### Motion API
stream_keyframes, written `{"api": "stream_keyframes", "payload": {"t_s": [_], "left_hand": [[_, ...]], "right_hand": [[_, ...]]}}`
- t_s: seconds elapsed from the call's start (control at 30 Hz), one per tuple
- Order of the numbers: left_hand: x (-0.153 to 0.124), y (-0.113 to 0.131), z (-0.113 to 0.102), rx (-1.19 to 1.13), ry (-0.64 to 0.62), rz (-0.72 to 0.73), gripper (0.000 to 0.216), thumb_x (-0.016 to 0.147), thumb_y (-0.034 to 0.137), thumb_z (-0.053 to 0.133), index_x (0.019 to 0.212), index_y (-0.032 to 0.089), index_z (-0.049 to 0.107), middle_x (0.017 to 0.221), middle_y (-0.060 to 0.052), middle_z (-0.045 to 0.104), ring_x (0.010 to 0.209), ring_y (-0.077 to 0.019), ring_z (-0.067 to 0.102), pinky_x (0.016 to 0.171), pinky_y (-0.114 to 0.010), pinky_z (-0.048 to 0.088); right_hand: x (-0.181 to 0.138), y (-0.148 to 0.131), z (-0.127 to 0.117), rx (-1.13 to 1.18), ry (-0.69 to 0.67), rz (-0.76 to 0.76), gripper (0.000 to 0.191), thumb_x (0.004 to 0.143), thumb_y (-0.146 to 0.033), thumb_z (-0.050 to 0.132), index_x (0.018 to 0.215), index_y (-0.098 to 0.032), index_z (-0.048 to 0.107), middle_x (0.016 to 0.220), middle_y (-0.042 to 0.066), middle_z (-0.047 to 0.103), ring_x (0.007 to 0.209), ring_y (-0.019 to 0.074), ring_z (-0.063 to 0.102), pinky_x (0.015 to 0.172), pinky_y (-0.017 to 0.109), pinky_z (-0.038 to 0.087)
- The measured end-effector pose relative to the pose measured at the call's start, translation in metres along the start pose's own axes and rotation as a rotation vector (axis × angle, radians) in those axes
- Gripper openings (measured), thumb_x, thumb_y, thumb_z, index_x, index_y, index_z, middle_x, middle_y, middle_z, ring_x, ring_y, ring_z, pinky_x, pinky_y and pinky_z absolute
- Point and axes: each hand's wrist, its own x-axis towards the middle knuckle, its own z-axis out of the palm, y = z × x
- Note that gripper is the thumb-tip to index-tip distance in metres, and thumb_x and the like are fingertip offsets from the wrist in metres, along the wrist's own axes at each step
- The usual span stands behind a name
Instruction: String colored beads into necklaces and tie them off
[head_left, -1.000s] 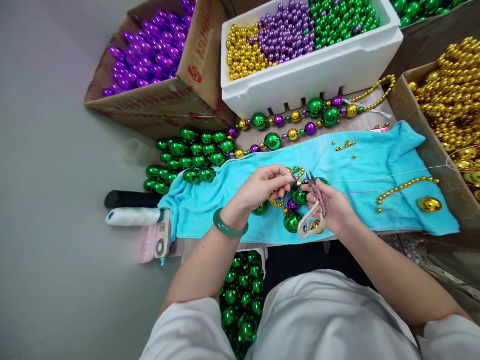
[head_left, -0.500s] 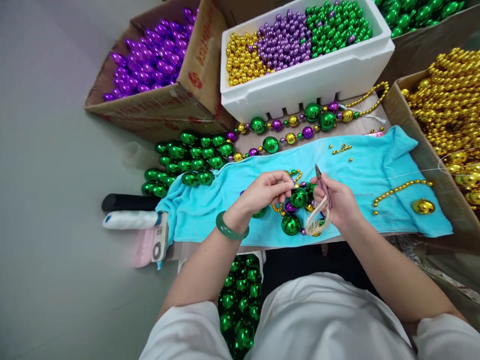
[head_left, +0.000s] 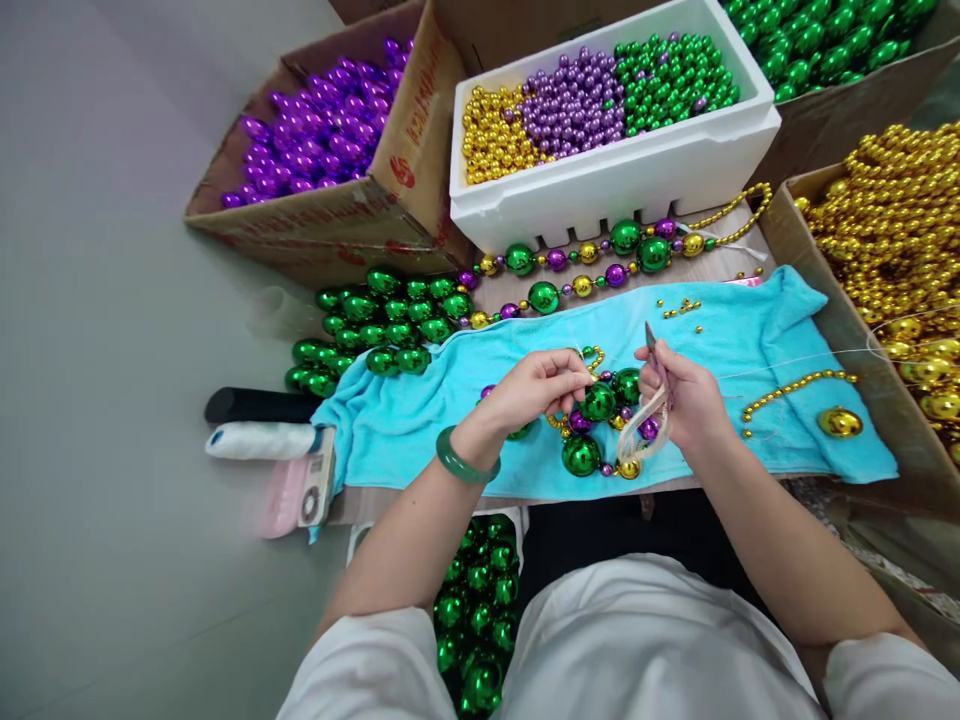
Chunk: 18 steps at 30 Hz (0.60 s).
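Note:
Thumb and fingers of my left hand (head_left: 544, 385) are pinched at the edge of a bead strand (head_left: 581, 455), right beside a large green bead (head_left: 598, 402). The thread between the fingertips is too fine to make out. The strand lies bunched on a turquoise towel (head_left: 420, 430), with green, purple and gold beads. My right hand (head_left: 690, 395) is closed around small scissors (head_left: 660, 375) with pale wrapped handle loops; their dark tip points up and away. A little gap separates the two hands.
A finished-looking bead string (head_left: 544, 297) lies behind the towel. Green oval beads (head_left: 386, 310) are heaped at left. A white foam box (head_left: 615, 175) and cardboard boxes (head_left: 315, 220) of beads stand behind. Gold beads (head_left: 840, 422) and a thin thread lie at right.
My right hand with the scissors has moved slightly right, away from the bunched beads and my left hand. My left hand stays pinched by the green bead. The whole view has shifted slightly.

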Motion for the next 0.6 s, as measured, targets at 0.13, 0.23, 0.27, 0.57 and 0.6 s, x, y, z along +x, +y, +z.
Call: {"api": "stream_keyframes", "payload": {"t_s": [0.13, 0.23, 0.27, 0.57, 0.6], "left_hand": [[-0.001, 0.0, -0.002, -0.05, 0.057, 0.043, 0.018, 0.081, 0.029, 0.067, 0.077, 0.014, 0.058, 0.066, 0.0, 0.06, 0.05, -0.0033, 0.051, 0.041, -0.013, 0.031], [-0.003, 0.001, -0.004, -0.113, 0.079, 0.069, 0.017, 0.082, 0.027, 0.067, 0.078, 0.013, 0.058, 0.068, 0.0, 0.061, 0.05, -0.003, 0.051, 0.041, -0.013, 0.032], [-0.004, 0.002, -0.004, -0.132, 0.08, 0.08, 0.017, 0.082, 0.026, 0.067, 0.078, 0.013, 0.058, 0.068, -0.001, 0.062, 0.05, -0.003, 0.051, 0.04, -0.013, 0.031], [-0.012, 0.03, 0.001, -0.058, 0.075, 0.169, 0.013, 0.083, 0.023, 0.064, 0.077, 0.014, 0.057, 0.069, -0.001, 0.064, 0.046, -0.0017, 0.048, 0.04, -0.014, 0.028], [-0.014, 0.034, 0.0, -0.014, 0.089, 0.198, 0.011, 0.083, 0.021, 0.063, 0.077, 0.013, 0.058, 0.069, -0.001, 0.064, 0.046, -0.0018, 0.047, 0.041, -0.015, 0.029]], "right_hand": [[0.027, -0.019, -0.044, -0.741, 0.437, -0.409, 0.03, 0.076, -0.049, 0.066, 0.083, -0.019, 0.066, 0.065, 0.003, 0.056, 0.063, 0.0176, 0.051, 0.054, 0.028, 0.04], [0.043, -0.032, -0.074, -1.341, 0.603, -0.515, 0.026, 0.076, -0.039, 0.064, 0.085, -0.016, 0.068, 0.086, 0.016, 0.066, 0.094, 0.0337, 0.057, 0.072, 0.044, 0.047], [0.044, -0.034, -0.077, -1.425, 0.602, -0.576, 0.025, 0.076, -0.037, 0.064, 0.087, -0.015, 0.068, 0.095, 0.019, 0.066, 0.102, 0.037, 0.055, 0.077, 0.049, 0.046], [0.018, -0.036, 0.039, -0.479, -0.51, -0.25, 0.026, 0.076, -0.027, 0.063, 0.1, -0.02, 0.067, 0.1, 0.006, 0.069, 0.077, 0.0156, 0.064, 0.059, 0.028, 0.052], [0.02, -0.038, 0.047, -0.426, -0.551, -0.191, 0.026, 0.075, -0.028, 0.065, 0.099, -0.019, 0.067, 0.097, 0.006, 0.069, 0.075, 0.015, 0.064, 0.053, 0.024, 0.049]]}}
